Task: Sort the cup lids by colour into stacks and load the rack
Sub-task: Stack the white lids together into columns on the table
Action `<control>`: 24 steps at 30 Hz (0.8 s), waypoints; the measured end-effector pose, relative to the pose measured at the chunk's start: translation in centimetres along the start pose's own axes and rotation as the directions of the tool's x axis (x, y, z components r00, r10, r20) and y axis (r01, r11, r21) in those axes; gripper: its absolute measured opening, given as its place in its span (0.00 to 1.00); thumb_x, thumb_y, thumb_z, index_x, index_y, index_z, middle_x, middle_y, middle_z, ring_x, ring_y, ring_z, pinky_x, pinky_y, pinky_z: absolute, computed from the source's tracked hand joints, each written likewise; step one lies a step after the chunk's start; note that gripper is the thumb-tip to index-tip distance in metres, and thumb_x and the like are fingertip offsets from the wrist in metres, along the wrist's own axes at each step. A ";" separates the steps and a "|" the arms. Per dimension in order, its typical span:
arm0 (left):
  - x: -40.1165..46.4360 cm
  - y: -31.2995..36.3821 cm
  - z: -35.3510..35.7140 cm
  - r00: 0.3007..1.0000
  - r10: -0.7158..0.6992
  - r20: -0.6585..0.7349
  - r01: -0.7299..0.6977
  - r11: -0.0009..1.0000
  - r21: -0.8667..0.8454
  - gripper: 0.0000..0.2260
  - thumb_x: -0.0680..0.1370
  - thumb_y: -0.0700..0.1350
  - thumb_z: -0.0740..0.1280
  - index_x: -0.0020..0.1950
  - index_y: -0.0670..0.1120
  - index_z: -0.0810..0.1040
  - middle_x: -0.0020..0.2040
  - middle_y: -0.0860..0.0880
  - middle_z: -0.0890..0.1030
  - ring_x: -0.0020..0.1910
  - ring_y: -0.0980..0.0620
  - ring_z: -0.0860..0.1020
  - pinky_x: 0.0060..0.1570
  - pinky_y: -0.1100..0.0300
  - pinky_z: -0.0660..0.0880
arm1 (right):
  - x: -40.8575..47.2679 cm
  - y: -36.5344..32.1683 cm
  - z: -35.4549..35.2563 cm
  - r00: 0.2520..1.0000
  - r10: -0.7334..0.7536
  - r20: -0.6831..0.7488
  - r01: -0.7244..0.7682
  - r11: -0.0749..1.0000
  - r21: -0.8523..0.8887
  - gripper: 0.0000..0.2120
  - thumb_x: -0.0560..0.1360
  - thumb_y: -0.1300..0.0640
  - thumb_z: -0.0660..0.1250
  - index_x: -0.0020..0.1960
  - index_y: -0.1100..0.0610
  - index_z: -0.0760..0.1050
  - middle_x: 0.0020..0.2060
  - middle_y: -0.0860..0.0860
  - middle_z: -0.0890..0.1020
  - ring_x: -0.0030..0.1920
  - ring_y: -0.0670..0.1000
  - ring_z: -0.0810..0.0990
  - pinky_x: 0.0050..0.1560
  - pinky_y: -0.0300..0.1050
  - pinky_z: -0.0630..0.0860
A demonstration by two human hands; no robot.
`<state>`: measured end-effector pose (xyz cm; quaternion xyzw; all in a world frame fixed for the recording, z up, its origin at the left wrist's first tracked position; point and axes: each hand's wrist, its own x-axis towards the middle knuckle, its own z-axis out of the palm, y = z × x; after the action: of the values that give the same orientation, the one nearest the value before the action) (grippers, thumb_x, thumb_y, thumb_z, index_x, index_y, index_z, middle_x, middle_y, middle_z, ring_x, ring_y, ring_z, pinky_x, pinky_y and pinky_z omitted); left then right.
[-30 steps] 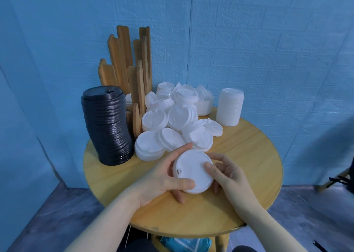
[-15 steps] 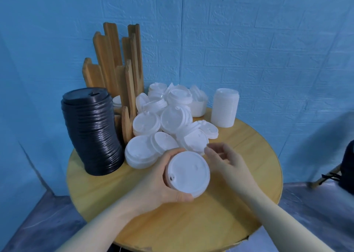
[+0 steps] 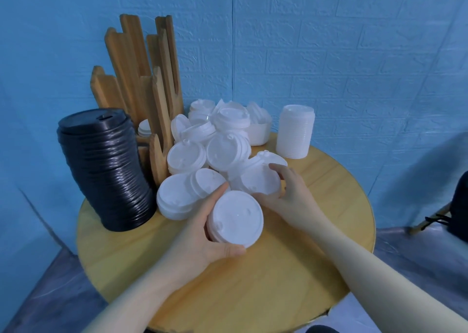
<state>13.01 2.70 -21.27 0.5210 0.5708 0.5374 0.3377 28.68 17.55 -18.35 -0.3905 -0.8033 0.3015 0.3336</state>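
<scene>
— What is different now, compared with 1 second ago?

— The left hand [image 3: 202, 231] has lifted the small stack of white lids [image 3: 234, 218] a little off the round table [image 3: 291, 282]. Before, both hands were around it. Now the right hand [image 3: 286, 191] has left it and has gone forward to a loose white lid [image 3: 260, 182] at the near edge of the heap of white lids [image 3: 217, 143].

— So what does it mean for the sorting?

— I think the white stack is growing by 1 lid at a time, and this loose lid is the next. Many white lids are not yet stacked, so the work is far from finished.

— How do the hands stand?

— The left one grips the small stack from its left side, thumb below and fingers behind. The right one lies over the loose lid, fingers curled on its far rim and thumb at the near rim. It seems to hold it.

— And the other things?

— All relative to the heap: the tall black stack [image 3: 106, 168] stands on its left, the wooden rack [image 3: 141, 79] behind-left, and a finished white stack [image 3: 295, 132] on its right. Only 1 white lid shows in the rack.
</scene>
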 end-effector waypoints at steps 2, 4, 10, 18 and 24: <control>0.0 0.1 0.0 1.000 0.002 -0.030 -0.002 1.000 0.019 0.48 0.54 0.53 0.83 0.70 0.66 0.65 0.72 0.63 0.70 0.70 0.66 0.69 0.72 0.58 0.67 | -0.9 0.3 -0.7 1.000 0.012 -0.005 -0.012 0.999 0.035 0.35 0.68 0.49 0.77 0.71 0.52 0.67 0.65 0.48 0.70 0.66 0.47 0.69 0.65 0.43 0.68; 0.0 0.2 0.0 0.999 -0.011 -0.036 0.012 0.999 0.035 0.47 0.54 0.55 0.83 0.69 0.67 0.64 0.72 0.63 0.69 0.70 0.66 0.68 0.72 0.57 0.67 | -2.2 0.7 -1.4 0.999 0.042 -0.026 -0.039 0.995 0.092 0.32 0.69 0.49 0.76 0.69 0.51 0.69 0.62 0.46 0.72 0.63 0.45 0.72 0.61 0.40 0.70; -0.3 0.6 0.2 0.999 -0.030 -0.022 0.031 0.997 0.077 0.51 0.54 0.58 0.81 0.73 0.64 0.60 0.74 0.64 0.66 0.71 0.68 0.66 0.70 0.65 0.66 | -6.4 -0.8 -1.7 0.997 0.032 -0.076 -0.007 0.954 0.300 0.30 0.65 0.40 0.73 0.63 0.47 0.72 0.59 0.43 0.76 0.57 0.39 0.76 0.55 0.39 0.75; -0.5 1.0 -0.1 1.000 -0.005 0.026 0.004 0.998 0.056 0.48 0.57 0.53 0.83 0.73 0.61 0.64 0.75 0.57 0.68 0.74 0.59 0.66 0.75 0.51 0.65 | -7.6 -3.0 1.0 0.997 0.011 0.077 -0.025 0.984 0.179 0.39 0.67 0.45 0.76 0.72 0.50 0.64 0.61 0.42 0.65 0.61 0.40 0.69 0.64 0.41 0.71; -0.6 1.9 -0.4 0.996 -0.076 0.055 0.079 0.995 -0.056 0.44 0.61 0.39 0.79 0.72 0.58 0.64 0.73 0.54 0.71 0.71 0.56 0.71 0.72 0.53 0.68 | -7.8 -2.8 1.7 0.997 0.032 0.073 -0.049 0.970 0.240 0.41 0.58 0.34 0.78 0.65 0.46 0.65 0.60 0.40 0.72 0.60 0.42 0.72 0.54 0.35 0.71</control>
<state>13.17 1.75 -19.50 0.5023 0.5654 0.5264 0.3884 29.83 9.20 -19.62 -0.3528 -0.7636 0.4170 0.3444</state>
